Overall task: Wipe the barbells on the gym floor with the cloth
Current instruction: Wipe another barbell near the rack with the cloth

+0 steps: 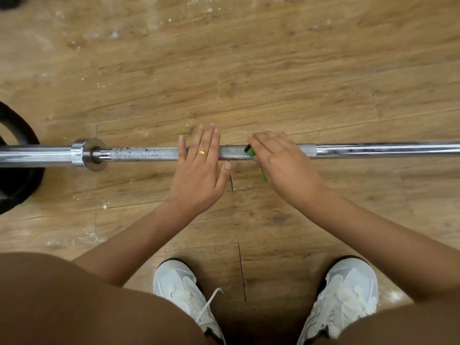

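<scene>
One wide-angle view, worn on the person's head, looks almost straight down at the wooden floor [273, 70]. It sits close: the left hand [199, 170] and right hand [281, 160] lie near mid-frame, with the forearms running down toward the lower corners. The barbell [149, 153] crosses the whole frame from left edge to right edge, just above the middle. The thighs [62, 307] fill the bottom corners, the white shoes [181, 290] stand between them, and a black plate [22, 155] is cut off at the left edge.
</scene>
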Action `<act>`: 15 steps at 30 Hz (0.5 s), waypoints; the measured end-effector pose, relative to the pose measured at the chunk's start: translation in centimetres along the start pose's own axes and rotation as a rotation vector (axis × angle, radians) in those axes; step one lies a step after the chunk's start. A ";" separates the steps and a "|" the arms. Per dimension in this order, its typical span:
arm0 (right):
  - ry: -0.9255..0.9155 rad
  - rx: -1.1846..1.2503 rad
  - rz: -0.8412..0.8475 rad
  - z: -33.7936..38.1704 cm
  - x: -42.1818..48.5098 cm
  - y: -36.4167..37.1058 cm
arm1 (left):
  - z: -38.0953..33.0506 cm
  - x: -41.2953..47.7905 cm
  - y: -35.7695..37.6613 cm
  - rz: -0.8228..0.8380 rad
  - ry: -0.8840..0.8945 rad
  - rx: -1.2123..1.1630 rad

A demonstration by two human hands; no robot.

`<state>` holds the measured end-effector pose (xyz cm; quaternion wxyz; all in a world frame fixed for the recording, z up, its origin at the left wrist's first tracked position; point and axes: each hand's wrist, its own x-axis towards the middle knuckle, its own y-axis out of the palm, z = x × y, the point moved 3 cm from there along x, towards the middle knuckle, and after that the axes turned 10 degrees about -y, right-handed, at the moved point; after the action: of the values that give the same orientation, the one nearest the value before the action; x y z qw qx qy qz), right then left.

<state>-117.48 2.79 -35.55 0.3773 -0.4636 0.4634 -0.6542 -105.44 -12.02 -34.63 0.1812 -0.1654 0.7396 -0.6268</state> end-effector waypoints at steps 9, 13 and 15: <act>-0.007 -0.016 -0.020 -3.4 1.0 -0.6 | -0.5 0.4 0.1 0.069 0.107 0.024; -0.072 0.007 -0.039 -2.2 3.7 0.4 | -0.2 1.8 0.4 0.085 0.094 0.044; -0.110 0.016 -0.027 -2.7 4.1 0.2 | -0.1 2.5 0.1 0.101 0.104 0.034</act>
<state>-121.23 -0.39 -35.09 0.3970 -0.5021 0.4306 -0.6363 -107.68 -13.09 -34.82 0.1764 -0.0920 0.7447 -0.6370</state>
